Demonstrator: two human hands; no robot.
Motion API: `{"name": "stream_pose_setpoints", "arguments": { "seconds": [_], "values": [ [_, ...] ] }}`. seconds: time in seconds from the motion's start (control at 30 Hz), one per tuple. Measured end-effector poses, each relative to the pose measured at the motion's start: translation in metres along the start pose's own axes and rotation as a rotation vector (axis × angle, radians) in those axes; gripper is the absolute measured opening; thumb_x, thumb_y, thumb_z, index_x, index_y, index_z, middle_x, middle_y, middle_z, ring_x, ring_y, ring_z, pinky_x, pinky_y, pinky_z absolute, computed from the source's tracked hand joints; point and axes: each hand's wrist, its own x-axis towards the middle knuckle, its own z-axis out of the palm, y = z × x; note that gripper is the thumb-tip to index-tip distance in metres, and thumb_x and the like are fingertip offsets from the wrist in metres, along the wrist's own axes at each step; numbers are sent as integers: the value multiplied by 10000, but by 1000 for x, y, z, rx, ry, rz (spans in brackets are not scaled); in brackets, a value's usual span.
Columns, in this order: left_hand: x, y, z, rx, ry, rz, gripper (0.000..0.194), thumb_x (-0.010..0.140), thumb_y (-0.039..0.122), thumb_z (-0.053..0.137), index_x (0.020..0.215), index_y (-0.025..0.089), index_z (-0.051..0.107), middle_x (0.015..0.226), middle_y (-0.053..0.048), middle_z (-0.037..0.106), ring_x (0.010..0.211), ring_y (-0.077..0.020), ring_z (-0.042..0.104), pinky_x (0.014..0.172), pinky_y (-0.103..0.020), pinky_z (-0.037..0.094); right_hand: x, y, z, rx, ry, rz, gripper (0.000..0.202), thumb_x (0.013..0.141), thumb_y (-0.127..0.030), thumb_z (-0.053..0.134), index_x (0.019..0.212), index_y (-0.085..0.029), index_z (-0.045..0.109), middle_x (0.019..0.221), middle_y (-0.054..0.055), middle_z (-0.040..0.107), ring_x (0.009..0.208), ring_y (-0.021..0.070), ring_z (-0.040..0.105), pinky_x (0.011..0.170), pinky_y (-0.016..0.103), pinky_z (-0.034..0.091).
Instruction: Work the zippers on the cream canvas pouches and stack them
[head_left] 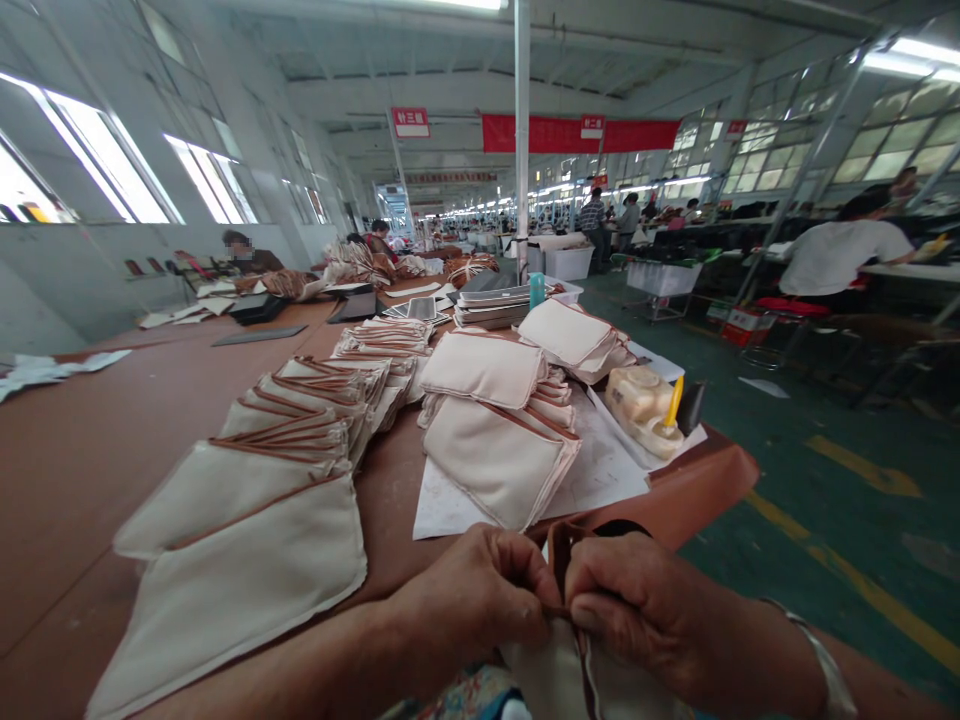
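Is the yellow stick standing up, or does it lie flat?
Roughly upright: the yellow stick rises at a slant from the pale container.

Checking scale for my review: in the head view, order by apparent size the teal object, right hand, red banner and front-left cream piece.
1. Front-left cream piece
2. Right hand
3. Red banner
4. Teal object

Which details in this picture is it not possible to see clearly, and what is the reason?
All in the head view:
Exact grip of the left hand and right hand: covered by their own fingers.
Lower part of the held pale piece: cut off by the bottom edge.
Writing on the dark far banner: too small, blurred.
Hands of the distant standing people: too small.
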Motion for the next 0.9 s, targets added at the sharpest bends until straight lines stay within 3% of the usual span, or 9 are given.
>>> {"name": "stream_pose_setpoints", "arguments": {
  "seconds": [0.17,0.3,0.47,0.53,0.6,0.67,0.73,0.83,0.9],
  "values": [
    [-3,5,0,-7,14,-9,142,579,215,655,664,103,671,502,32,476,435,-65,310,438,-215,190,-1,1,2,-16,66,-30,173,994,-243,422,857,-195,515,809,1,571,718,124,497,659,218,383],
    [-3,1,3,47,22,84,92,572,155,648,642,96,644,556,24,497,508,-67,337,482,-204,231,0,-2,3,9,61,-7,191,988,-255,431,826,-194,512,776,-6,560,680,120,478,624,218,372],
    [-2,-6,4,165,17,175,96,613,169,650,684,106,634,620,3,532,548,-85,382,515,-210,310,3,1,4,153,40,45,322,996,-398,396,801,-180,531,775,28,578,713,156,519,656,254,420],
    [-5,-6,2,138,67,197,133,634,217,677,687,108,624,622,-2,536,552,-91,404,521,-208,329,2,5,2,180,102,73,350,998,-433,389,836,-176,563,808,50,608,750,177,561,702,278,454],
    [-10,-3,0,107,158,253,204,686,303,695,710,118,612,618,-3,543,546,-97,426,504,-199,331,0,7,-4,130,261,125,314,992,-434,413,1003,-178,594,958,93,641,868,218,602,792,321,477],
    [-18,2,-2,123,262,379,257,770,382,674,752,135,607,631,-3,557,545,-100,444,489,-190,343,0,5,-8,129,379,179,412,962,-465,469,1275,-199,508,1194,138,608,1043,266,596,886,365,479],
    [-26,9,-4,210,345,569,230,848,380,635,802,155,620,688,-13,590,576,-110,490,511,-189,395,3,1,-7,233,305,184,651,887,-531,570,1424,-213,380,1303,152,579,1114,303,592,894,378,501],
    [-32,22,-5,437,432,930,52,894,241,605,898,208,645,811,-24,645,728,-143,597,674,-216,502,22,-9,-1,324,107,124,659,816,-552,646,1345,-182,514,1122,129,698,963,309,663,800,355,537],
    [-32,31,-8,537,520,1097,149,887,153,593,995,244,637,931,-31,659,884,-168,625,793,-246,524,43,-11,-5,336,137,94,482,875,-515,581,1198,-162,634,1015,104,726,883,279,672,769,336,537]
  ]
}}
